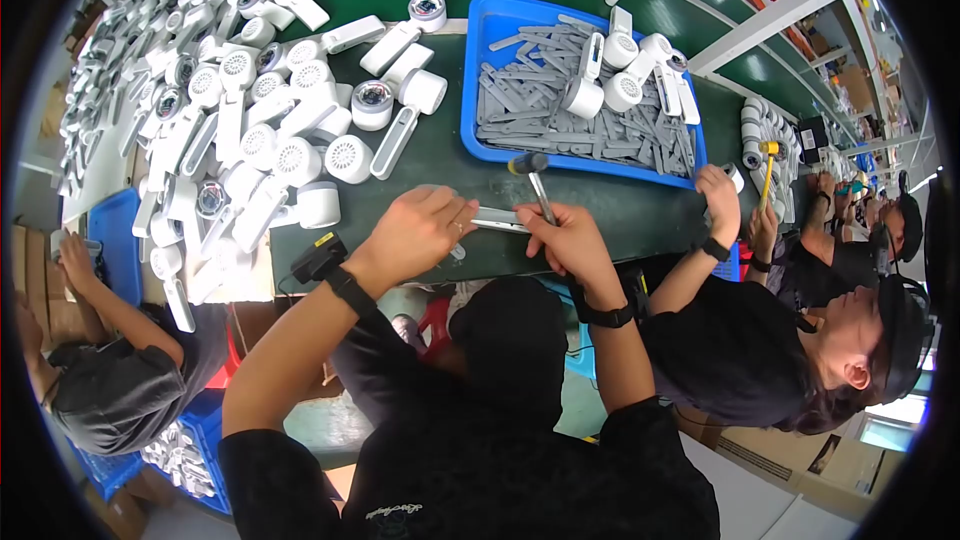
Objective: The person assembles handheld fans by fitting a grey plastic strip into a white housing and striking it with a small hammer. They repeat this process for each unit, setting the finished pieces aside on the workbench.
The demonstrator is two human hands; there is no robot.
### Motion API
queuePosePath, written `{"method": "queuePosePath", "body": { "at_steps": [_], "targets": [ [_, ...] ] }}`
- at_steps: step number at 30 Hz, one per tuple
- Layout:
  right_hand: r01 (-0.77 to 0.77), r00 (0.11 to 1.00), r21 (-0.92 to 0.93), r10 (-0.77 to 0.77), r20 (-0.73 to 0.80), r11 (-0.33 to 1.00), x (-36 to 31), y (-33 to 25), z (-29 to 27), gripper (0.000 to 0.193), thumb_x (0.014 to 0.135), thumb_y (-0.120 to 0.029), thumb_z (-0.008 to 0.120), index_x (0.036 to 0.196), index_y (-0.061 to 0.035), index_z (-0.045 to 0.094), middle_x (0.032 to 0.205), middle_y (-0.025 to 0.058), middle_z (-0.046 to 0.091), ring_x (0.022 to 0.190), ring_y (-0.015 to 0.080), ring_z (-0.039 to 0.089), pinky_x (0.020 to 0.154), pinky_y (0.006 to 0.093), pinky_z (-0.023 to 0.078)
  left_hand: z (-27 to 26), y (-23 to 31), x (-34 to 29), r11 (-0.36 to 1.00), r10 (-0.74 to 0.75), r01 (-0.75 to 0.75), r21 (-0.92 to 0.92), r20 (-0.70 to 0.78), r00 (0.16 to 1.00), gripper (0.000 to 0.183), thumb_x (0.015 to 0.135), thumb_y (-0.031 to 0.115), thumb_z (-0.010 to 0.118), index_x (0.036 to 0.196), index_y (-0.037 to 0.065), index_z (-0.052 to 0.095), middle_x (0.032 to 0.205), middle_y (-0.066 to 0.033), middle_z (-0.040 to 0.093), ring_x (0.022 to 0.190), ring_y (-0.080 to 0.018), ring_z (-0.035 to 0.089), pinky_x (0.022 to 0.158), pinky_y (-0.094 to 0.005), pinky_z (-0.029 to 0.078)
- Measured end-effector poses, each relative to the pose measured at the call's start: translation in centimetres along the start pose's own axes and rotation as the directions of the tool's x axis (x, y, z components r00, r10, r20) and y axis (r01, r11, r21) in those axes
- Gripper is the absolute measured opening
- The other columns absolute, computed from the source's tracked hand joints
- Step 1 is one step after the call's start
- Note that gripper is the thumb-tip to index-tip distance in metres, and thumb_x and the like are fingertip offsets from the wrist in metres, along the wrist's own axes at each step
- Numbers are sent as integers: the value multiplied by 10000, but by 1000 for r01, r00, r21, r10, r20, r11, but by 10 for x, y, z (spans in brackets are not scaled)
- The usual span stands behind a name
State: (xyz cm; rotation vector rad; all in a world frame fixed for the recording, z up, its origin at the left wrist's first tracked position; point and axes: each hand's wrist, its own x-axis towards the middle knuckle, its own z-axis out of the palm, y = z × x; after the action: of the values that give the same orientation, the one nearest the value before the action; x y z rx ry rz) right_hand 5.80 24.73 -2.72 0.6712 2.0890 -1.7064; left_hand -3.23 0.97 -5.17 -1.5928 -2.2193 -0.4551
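My left hand point(418, 230) is closed, its fingers pinching one end of a slim grey-and-white strip-like part point(499, 219) just over the table's near edge. The fingertips of my right hand point(574, 243) touch the part's other end. Also in my right hand is a hammer point(540, 192), its silver handle tilted up and its dark head above the part. Past the part stands a blue tray point(468, 90) full of loose grey strips point(560, 125). Several white handheld fans point(623, 92) lie on top of the strips.
White handheld fans point(297, 162) are heaped across the left of the green table point(430, 175). A person's hand point(720, 202) is at the tray's right corner; another hand holds a yellow mallet point(768, 165). At far left are another worker's hands point(75, 262).
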Motion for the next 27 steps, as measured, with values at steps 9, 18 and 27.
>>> {"method": "queuePosePath", "body": {
  "at_steps": [9,18,27],
  "targets": [
    [290,941,-200,-317,-115,936,-1,38,18,424,926,-138,754,1344,-133,685,632,-40,574,539,13,504,486,226,357,3,0,0,999,-19,18,-34,-47,999,294,804,165,803,1057,27,742,966,-25,715,810,-184,618,726,-315,553],
    [-140,979,425,62,193,894,14,27,-3,394,1033,-295,627,1304,-10,655,677,49,664,369,22,384,355,211,253,5,-2,1,999,-15,13,-31,-53,998,293,800,169,809,1053,38,745,980,-5,717,787,-168,599,676,-310,547],
    [-96,988,305,53,148,947,13,24,0,358,1041,-275,610,1301,-33,661,787,97,742,369,18,389,358,201,263,2,-1,5,999,-18,16,-46,-54,998,313,748,151,843,1029,46,758,948,3,722,736,-169,576,635,-302,517]
  ]
}}
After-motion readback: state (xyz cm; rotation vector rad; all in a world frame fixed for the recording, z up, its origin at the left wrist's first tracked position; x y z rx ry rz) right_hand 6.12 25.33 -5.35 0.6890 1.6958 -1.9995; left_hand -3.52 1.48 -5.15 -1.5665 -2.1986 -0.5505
